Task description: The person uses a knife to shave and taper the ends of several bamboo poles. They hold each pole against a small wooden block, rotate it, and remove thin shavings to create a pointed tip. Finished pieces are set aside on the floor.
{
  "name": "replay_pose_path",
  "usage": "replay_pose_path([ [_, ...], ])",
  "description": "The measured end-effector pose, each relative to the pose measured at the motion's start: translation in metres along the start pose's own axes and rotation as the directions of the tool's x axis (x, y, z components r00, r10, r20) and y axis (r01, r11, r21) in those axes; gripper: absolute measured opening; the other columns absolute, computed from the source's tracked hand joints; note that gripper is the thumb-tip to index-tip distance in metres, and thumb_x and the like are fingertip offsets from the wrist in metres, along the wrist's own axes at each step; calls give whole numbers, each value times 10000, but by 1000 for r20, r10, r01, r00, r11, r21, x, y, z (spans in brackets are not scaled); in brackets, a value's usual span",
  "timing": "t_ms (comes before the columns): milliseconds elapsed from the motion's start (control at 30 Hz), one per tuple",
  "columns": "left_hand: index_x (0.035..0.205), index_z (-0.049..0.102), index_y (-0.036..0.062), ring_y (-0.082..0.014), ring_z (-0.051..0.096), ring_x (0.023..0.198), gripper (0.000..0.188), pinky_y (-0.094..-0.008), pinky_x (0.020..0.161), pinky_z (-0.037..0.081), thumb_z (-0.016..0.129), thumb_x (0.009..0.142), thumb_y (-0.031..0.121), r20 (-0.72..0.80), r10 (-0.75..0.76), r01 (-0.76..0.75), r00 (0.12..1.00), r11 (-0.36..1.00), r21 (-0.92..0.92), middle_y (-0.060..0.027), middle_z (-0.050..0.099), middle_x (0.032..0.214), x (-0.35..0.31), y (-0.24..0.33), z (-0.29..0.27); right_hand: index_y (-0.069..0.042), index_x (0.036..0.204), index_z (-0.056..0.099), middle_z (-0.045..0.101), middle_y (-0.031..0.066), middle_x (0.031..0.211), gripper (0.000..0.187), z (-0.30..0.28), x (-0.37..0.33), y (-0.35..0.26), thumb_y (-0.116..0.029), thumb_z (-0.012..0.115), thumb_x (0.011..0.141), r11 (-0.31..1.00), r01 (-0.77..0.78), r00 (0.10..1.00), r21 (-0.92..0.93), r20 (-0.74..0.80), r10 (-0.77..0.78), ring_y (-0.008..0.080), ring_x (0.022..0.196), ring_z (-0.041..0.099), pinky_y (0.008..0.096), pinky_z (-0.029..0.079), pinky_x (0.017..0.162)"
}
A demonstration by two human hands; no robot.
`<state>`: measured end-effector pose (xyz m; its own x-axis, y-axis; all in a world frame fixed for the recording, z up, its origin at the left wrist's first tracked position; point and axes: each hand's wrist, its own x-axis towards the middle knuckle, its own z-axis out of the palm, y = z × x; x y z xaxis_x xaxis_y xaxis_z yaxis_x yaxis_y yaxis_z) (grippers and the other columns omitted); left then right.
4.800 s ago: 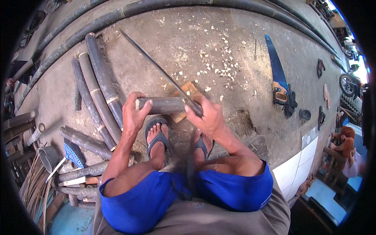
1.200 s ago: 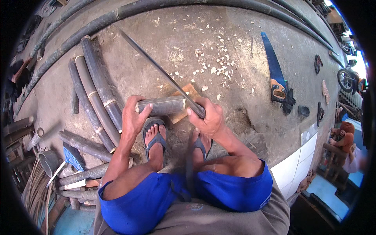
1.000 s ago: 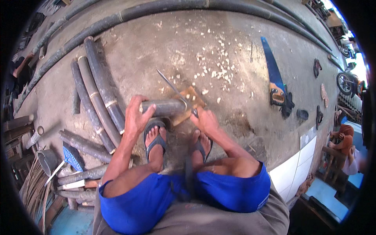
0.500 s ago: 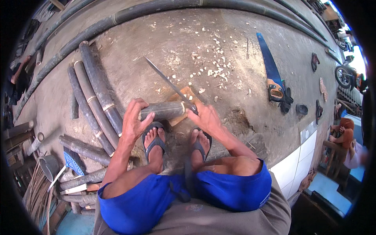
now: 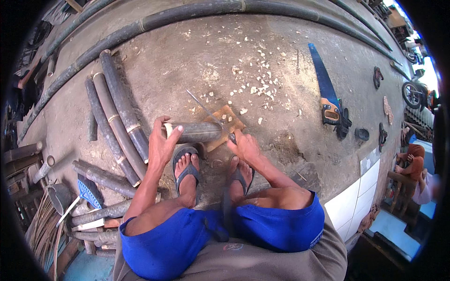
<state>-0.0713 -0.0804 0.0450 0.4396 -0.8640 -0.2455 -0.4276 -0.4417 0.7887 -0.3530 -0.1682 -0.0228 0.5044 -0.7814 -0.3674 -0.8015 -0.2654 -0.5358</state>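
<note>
A short, dark bamboo section [image 5: 201, 132] lies sideways in front of my feet, its right end over a small wooden board [image 5: 229, 117]. My left hand [image 5: 161, 140] is closed round its pale left end, thumb on top. My right hand [image 5: 247, 147] grips the dark handle of a long knife [image 5: 199, 103] beside the bamboo's right end. Its blade points up and left, passing behind that end, and part of it is hidden. I cannot tell whether the edge touches the bamboo.
Pale chips [image 5: 265, 89] are scattered beyond the board. A handsaw [image 5: 323, 79] lies to the right near loose sandals. Several bamboo lengths [image 5: 110, 110] and a blue-headed brush [image 5: 89, 193] are at left. A long bamboo pole [image 5: 187, 13] crosses the far side. Another person [image 5: 415, 164] is at far right.
The knife has turned in my right hand; its blade looks shorter, and its tip is lower and nearer the bamboo. My left hand has shifted slightly, with the bamboo's pale left end now showing more.
</note>
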Motion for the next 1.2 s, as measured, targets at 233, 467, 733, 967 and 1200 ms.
replay_pose_path([
  [233,1151,579,15,-169,596,720,487,-348,633,495,768,865,360,-16,-208,207,978,977,-56,-103,634,808,-4,7,3,-20,981,585,690,253,753,383,-50,-7,-52,-392,668,945,963,138,986,231,-120,-113,469,743,697,529,561,645],
  [467,1103,584,0,-180,575,711,466,-366,659,491,772,858,349,-42,-106,102,994,991,-86,-116,626,755,-3,15,11,6,1011,663,699,270,802,370,-5,-3,6,-358,634,954,983,-76,997,-166,11,79,462,774,706,562,555,682],
  [733,1090,588,5,-190,589,714,442,-379,667,496,766,863,340,-77,-204,201,976,978,-49,-121,632,757,-9,-1,3,6,998,623,678,247,770,348,-82,-11,-83,-312,732,910,895,261,945,362,-284,-161,471,720,680,505,536,629],
  [967,1087,589,14,-205,626,734,423,-372,680,512,765,863,327,-71,-114,111,991,993,-42,-152,665,778,1,11,9,7,989,632,676,245,765,352,13,10,32,-320,733,903,1000,14,998,22,-59,-13,451,709,684,505,538,632],
  [1200,1130,595,1,-214,602,746,466,-380,702,508,788,846,317,-48,-109,107,993,993,-42,-129,639,800,-14,3,4,17,972,629,664,242,723,376,-77,-16,-75,-343,720,913,893,291,930,343,-322,-180,460,705,687,506,538,591],
])
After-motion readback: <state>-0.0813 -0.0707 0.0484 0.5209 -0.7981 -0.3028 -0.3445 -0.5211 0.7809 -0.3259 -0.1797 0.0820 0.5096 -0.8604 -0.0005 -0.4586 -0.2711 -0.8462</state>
